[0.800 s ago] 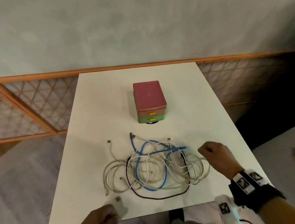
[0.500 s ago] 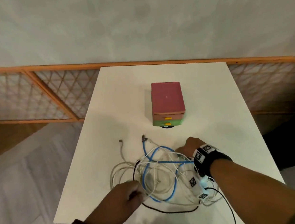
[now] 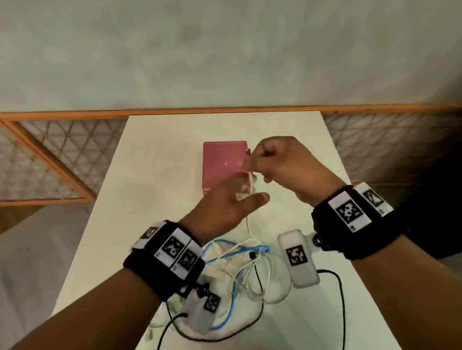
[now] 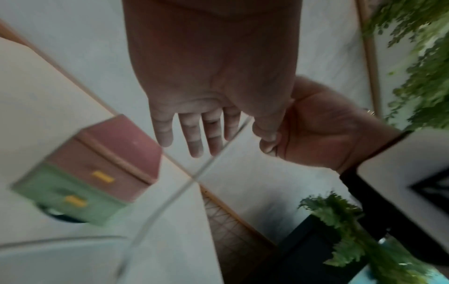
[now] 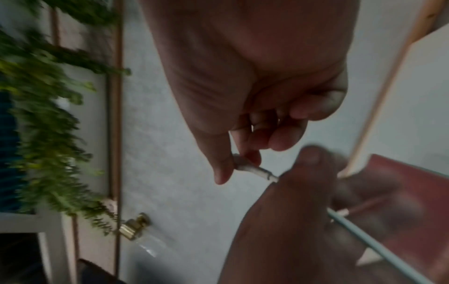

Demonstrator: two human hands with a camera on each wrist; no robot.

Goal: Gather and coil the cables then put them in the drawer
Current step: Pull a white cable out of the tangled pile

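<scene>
pale plaster wall (image 3: 213,38), orange-framed lattice railing (image 3: 43,156), white table (image 3: 147,181), leafy green plants (image 4: 417,57)

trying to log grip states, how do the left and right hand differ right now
The right hand pinches the white cable near its plug between thumb and fingertip, its other fingers curled. The left hand has straight, spread fingers and pinches nothing; the cable runs past them. Both hover raised above the table.

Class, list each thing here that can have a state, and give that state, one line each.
Right hand: pinches white cable's end.
Left hand: fingers straight, cable running across them.
White cable: lifted, trailing to the pile.
Cable pile: tangled on table.
Drawer box: both drawers closed.
</scene>
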